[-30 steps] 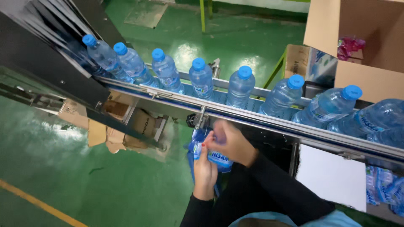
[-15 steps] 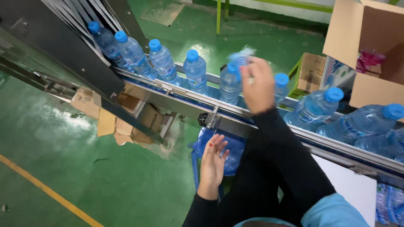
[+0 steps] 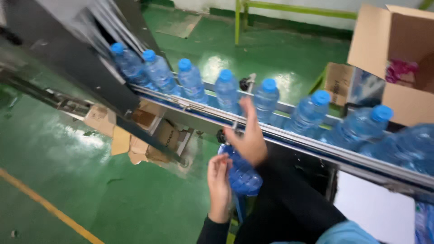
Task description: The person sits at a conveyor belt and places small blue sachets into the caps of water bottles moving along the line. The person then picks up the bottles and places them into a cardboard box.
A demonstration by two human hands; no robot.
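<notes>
Clear water bottles with blue caps stand in a row on a metal conveyor [image 3: 316, 147] that runs from upper left to lower right. My right hand [image 3: 248, 135] hovers just in front of the rail, below one bottle [image 3: 266, 101]. Its fingers are apart and it holds nothing. A blue plastic bundle [image 3: 244, 176] hangs under the conveyor. My left hand [image 3: 219, 185] lies flat against the bundle's left side with the fingers straight. My dark sleeves cover what is below the bundle.
An open cardboard box [image 3: 398, 54] with something pink inside stands at the upper right. Flattened cartons [image 3: 135, 135] lie on the green floor under the conveyor. A dark machine housing [image 3: 77, 54] covers the line's left end. A white sheet [image 3: 375, 212] is at the lower right.
My right hand went from the bundle up to a bottle's neck and has now dropped back to the rail, empty. The bottles have moved right along the conveyor. My left hand stayed by the bundle.
</notes>
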